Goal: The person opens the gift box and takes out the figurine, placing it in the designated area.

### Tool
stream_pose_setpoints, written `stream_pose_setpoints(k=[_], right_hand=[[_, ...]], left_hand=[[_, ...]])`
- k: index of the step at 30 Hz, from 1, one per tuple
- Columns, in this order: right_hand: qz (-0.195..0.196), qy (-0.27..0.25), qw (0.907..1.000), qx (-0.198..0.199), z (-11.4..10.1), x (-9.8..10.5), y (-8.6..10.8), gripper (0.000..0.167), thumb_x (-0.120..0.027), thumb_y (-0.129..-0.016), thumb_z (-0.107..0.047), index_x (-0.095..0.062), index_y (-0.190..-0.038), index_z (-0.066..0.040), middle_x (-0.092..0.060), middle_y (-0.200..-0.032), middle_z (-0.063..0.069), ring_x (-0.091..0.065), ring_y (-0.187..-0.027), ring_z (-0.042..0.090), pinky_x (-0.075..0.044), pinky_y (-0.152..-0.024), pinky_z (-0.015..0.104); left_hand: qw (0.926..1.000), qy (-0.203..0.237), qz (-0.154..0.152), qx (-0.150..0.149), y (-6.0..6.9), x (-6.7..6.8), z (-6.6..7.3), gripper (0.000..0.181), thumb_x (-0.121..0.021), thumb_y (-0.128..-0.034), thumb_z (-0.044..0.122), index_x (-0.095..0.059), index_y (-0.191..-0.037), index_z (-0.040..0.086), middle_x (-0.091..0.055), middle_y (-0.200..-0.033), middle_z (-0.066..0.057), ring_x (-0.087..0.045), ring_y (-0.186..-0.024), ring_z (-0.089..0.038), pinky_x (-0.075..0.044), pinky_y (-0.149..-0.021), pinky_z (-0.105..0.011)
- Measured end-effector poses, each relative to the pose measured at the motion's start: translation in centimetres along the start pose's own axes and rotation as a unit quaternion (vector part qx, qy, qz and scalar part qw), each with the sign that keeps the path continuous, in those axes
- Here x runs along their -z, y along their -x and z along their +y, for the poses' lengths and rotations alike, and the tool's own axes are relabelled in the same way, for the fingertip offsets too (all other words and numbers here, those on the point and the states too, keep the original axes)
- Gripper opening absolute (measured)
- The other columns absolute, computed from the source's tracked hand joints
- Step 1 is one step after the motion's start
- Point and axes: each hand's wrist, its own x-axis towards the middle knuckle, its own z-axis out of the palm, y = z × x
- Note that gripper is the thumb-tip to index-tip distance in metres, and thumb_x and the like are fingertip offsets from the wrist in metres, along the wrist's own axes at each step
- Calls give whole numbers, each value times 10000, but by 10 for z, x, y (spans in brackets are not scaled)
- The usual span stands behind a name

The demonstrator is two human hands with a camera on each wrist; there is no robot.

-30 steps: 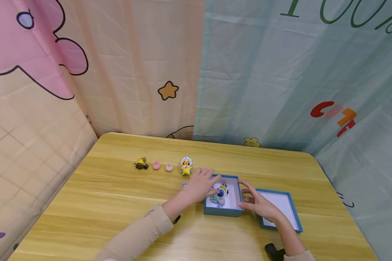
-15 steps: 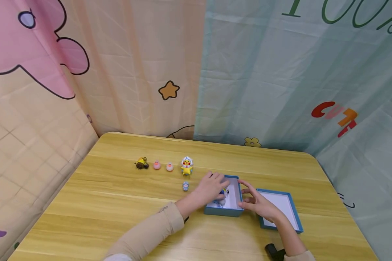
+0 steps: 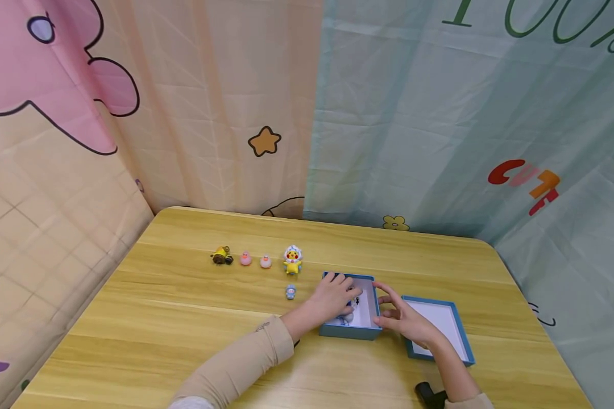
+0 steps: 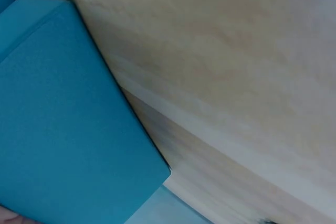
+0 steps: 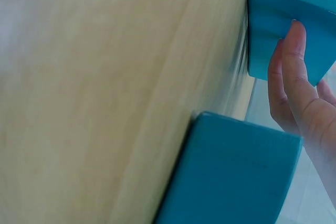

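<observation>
We log left hand (image 3: 331,297) now deeper in box (image 3: 350,332), toys (image 3: 345,318) beside fingers, reachable; grip unclear. Right hand (image 3: 409,322): fingers straight, touching box.

1 blue box (image 3: 349,332) | open-topped, pale inside | upright on table (image 3: 133,341) | toys (image 3: 346,318) inside, partly hidden, apparently grey-blue
</observation>
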Motion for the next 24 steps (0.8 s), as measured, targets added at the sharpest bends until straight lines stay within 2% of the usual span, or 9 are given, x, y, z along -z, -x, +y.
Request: stream_pose_setpoints(k=[6, 14, 24], right_hand=[[53, -24, 10000, -53, 1, 0, -1, 763, -606, -879, -170, -110, -1459, -169, -266, -1310, 278, -496, -1021, 306, -447, -798, 348], [14, 23, 10000, 16, -2, -1, 0, 780, -610, -876, -169, -94, -1459, -130, -259, -1306, 309, -497, -1016, 316, -454, -788, 346], [-6, 48, 10000, 50, -3, -1, 0, 778, -612, -875, -164, -100, -1459, -132, -263, -1306, 309, -490, -1012, 311, -453, -784, 328]], left_hand=[[9999, -72, -148, -38, 0, 2, -1, 465, -428, -891, 550, -434, -1325, 385, -482, -1245, 124, -440, -1075, -76, -337, -874, -249], [9992, -48, -392, -112, 1, 7, -2, 474, -441, -890, 541, -428, -1332, 372, -476, -1272, 117, -430, -1109, -84, -327, -900, -261], [9989, 67, -469, -44, -1, 5, -2, 461, -478, -884, 523, -464, -1312, 349, -497, -1264, 119, -433, -1113, -86, -322, -915, -266]])
